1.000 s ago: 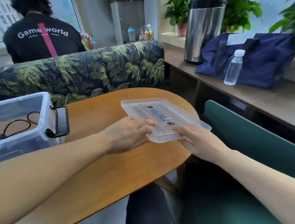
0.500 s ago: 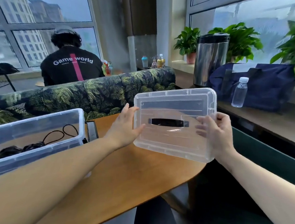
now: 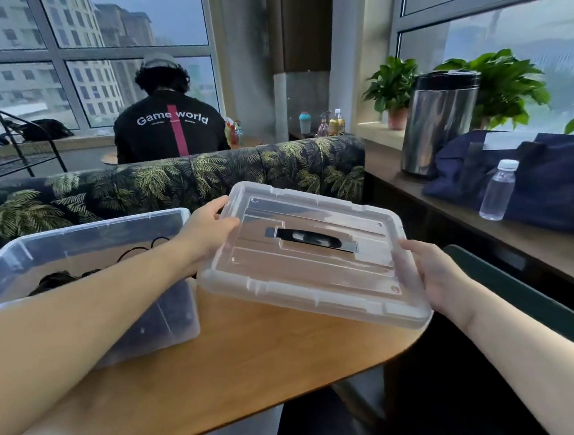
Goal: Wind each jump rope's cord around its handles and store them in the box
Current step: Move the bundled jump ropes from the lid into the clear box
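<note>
Holding a clear lid (image 3: 312, 274) above the wooden table (image 3: 250, 358), the person has one hand on each end of it. The left hand (image 3: 208, 235) grips the lid's left edge, thumb on top and fingers curled under. The right hand (image 3: 435, 277) grips the right edge the same way. The lid is nearly flat, with a black handle (image 3: 308, 238) in its middle. To the left, on the table, sits the open clear box (image 3: 69, 262). Black rope (image 3: 57, 276) lies inside it, partly hidden by the left arm. Far behind the leafy sofa (image 3: 213, 177), another person (image 3: 169, 125) sits facing away. On the right shelf stand a water bottle (image 3: 498, 190) and a blue bag (image 3: 556, 176).
</note>
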`<state>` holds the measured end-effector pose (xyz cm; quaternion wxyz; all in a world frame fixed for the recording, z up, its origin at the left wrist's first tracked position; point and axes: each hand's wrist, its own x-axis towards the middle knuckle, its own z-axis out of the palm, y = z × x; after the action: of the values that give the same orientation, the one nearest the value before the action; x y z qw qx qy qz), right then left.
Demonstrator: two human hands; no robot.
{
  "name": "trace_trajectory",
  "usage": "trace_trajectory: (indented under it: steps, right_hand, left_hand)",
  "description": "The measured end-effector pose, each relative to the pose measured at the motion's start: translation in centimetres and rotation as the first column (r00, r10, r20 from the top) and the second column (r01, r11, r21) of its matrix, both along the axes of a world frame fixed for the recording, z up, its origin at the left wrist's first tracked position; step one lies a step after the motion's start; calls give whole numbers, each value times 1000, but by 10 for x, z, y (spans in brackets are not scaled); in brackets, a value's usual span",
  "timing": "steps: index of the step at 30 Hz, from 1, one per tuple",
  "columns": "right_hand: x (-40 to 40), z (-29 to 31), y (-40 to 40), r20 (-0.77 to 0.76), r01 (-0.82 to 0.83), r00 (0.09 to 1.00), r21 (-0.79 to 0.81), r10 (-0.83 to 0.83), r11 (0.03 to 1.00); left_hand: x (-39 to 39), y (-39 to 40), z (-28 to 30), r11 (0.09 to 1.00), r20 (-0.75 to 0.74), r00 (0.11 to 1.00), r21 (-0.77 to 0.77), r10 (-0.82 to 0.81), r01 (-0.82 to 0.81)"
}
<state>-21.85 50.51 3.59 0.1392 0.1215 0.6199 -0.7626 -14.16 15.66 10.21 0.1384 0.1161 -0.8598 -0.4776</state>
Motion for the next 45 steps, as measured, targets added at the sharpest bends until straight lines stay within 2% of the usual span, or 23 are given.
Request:
trace_trajectory:
  steps: [5,8,13,18,22,29,37,39,42,45]
  right_hand:
    - [0,19,-64,-145,-162,977,-20,158,987]
    - [6,31,-113,-199,-222,954,43,226,974]
    - [21,55,-197,-261,-258,913,223,312,940]
    - [27,75,-265,-243,-318,878,351,413,881]
    - [33,81,-310,-200,-356,854,450,481,819]
    - [40,69,-347,-160,-375,792,634,589,676]
    - [44,67,-353,-80,-353,720,814,689,462]
    - [45,65,-350,-55,-385,724,796,688,468]
    - [46,61,-347,21,-494,760,668,650,556]
    - [34,50,-338,77,-540,803,515,591,666]
  left_hand:
    - [30,-55,29,983,-24,986,88,162,-159]
    - [53,-94,43,954,-36,960,127,278,-271]
    - [95,-153,52,914,-16,916,74,402,-400]
    - [132,-208,52,876,80,873,5,481,-483]
    - [149,-238,41,867,151,861,47,485,-497]
    - [153,-273,12,841,136,836,31,531,-540]
    - [155,-285,-2,897,266,859,-61,437,-437]
    - [154,-285,-4,910,288,869,-19,402,-415]
    - [155,-283,-6,887,285,885,177,369,-427]
    - [163,-284,-4,823,410,830,260,379,-504]
